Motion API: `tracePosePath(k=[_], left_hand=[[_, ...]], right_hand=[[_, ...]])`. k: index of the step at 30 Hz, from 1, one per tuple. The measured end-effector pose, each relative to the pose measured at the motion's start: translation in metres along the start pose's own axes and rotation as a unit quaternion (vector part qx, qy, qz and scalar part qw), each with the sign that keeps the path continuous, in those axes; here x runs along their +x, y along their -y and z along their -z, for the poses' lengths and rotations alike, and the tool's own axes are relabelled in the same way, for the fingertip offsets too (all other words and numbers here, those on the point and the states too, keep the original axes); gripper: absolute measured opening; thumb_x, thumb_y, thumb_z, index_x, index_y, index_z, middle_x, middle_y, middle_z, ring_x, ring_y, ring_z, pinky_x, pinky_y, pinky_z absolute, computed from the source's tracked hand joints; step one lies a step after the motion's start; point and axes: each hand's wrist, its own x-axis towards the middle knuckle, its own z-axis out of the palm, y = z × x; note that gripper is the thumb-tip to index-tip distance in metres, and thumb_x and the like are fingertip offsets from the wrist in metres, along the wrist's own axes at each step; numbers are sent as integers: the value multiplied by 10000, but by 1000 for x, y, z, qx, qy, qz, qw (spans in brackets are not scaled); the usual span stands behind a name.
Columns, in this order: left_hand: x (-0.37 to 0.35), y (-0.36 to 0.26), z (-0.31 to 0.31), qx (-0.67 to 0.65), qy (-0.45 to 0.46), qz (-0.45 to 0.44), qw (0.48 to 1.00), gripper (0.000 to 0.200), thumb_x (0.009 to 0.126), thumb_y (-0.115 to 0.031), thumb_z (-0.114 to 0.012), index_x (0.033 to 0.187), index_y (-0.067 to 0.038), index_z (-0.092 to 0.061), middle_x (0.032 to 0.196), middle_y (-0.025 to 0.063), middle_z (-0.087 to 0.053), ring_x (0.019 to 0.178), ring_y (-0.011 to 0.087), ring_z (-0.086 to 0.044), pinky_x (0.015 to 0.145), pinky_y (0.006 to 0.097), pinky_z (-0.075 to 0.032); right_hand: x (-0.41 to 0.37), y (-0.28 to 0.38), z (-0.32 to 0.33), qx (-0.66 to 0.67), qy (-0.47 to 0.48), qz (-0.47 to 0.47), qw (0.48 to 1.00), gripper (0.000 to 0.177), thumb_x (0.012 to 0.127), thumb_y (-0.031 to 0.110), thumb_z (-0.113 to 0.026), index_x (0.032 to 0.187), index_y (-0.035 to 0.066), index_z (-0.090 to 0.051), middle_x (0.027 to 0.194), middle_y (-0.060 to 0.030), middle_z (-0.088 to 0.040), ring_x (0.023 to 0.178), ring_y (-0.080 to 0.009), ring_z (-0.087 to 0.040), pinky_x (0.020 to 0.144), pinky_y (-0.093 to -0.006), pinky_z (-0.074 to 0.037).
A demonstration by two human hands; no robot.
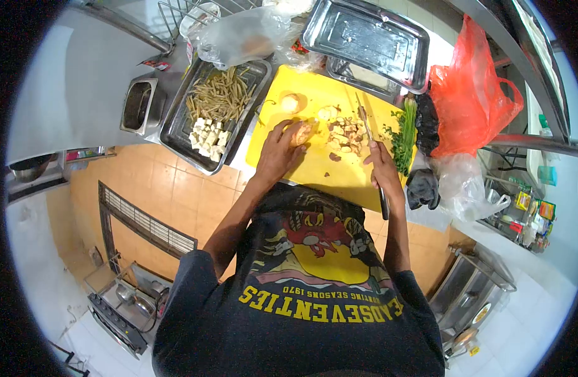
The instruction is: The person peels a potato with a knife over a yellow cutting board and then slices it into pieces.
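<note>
On the yellow cutting board [339, 182], my left hand [279, 151] has its fingers curled round an orange-brown lump of food [302, 134], whose kind I cannot make out. My right hand [384, 168] grips a knife [365, 119]; its blade points away from me and its dark handle runs back under the palm. Between both hands lies a pile of chopped brown and cream pieces [347, 136]. Pale slices [328, 113] and a round pale piece [290, 103] rest farther up the board. A bunch of green herbs [403, 135] lies along the right side.
Left of the board, a metal tray [166, 135] holds cut green beans [220, 94] and white cubes [208, 138]. Another metal tray [364, 44] sits behind it. A red plastic bag [471, 94] and a black cloth-like bundle [423, 188] are on the right.
</note>
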Motion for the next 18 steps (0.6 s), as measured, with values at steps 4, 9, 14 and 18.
tracePosePath(k=[4, 9, 14, 18], left_hand=[[-4, 0, 5, -48, -10, 28, 998, 610, 793, -130, -741, 1332, -75, -461, 1300, 170, -482, 1176, 368, -495, 977, 421, -436], [0, -3, 5, -81, 17, 74, 994, 536, 834, -100, -691, 1315, -55, -459, 1269, 185, -509, 1151, 362, -513, 953, 410, -456], [23, -15, -8, -133, -47, 27, 990, 427, 862, -89, -658, 1255, -44, -496, 1217, 185, -535, 1085, 372, -543, 928, 410, -466], [52, -30, -15, -76, -110, -4, 991, 315, 880, -73, -635, 1179, -41, -542, 1176, 184, -543, 1046, 377, -557, 890, 407, -479]], right_hand=[[-4, 3, 1, -41, -23, 32, 998, 569, 962, 546, -448, 1278, 73, -454, 809, -95, -573, 395, -124, -438, 364, -270, -361], [2, -3, 2, -77, -29, 56, 995, 543, 934, 491, -560, 1275, 77, -476, 793, -113, -588, 530, -183, -528, 493, -322, -449], [13, -26, 2, -58, -54, 105, 991, 456, 942, 424, -572, 1255, 101, -495, 858, -66, -522, 445, -92, -433, 382, -271, -340], [6, -22, 5, -52, -66, 92, 992, 443, 942, 418, -575, 1241, 99, -504, 856, -63, -521, 446, -92, -427, 387, -266, -340]])
